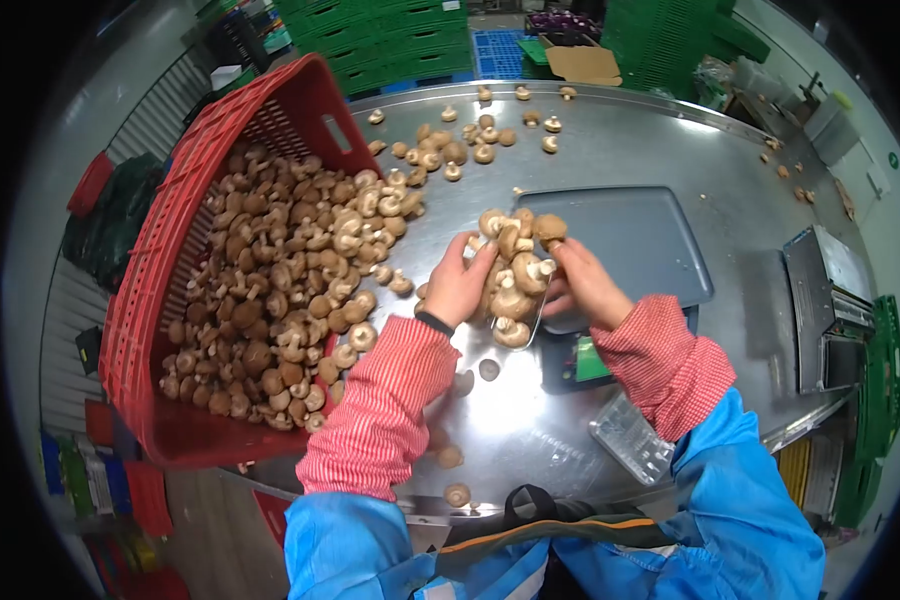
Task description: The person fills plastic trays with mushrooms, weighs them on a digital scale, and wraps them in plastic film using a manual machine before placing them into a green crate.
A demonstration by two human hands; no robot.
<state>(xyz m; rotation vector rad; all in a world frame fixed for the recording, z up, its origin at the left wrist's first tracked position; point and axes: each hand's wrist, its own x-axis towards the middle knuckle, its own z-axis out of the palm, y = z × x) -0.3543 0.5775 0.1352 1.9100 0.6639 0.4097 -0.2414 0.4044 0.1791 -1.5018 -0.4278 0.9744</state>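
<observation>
A clear plastic tray (pixel 536 328) heaped with brown mushrooms (pixel 511 300) is held up in front of me, over the near left edge of the scale. My left hand (pixel 458 284) is closed around the tray's left side, thumb against the mushrooms. At the tray's upper right, the fingertips of my right hand (pixel 588 284) are closed on the stem of a brown mushroom (pixel 550 228); its other fingers are partly hidden beside the tray. Under and behind the tray lies the scale's grey platform (pixel 630 235), with a dark display panel (pixel 588 358) on its near side.
A tilted red crate (pixel 155 300) spills mushrooms onto the steel table (pixel 750 260) at left. Loose mushrooms (pixel 454 153) lie along the far side, others near me. An empty clear tray (pixel 632 437) rests near my right sleeve. A metal box (pixel 828 300) stands at right; green crates (pixel 375 40) are stacked behind.
</observation>
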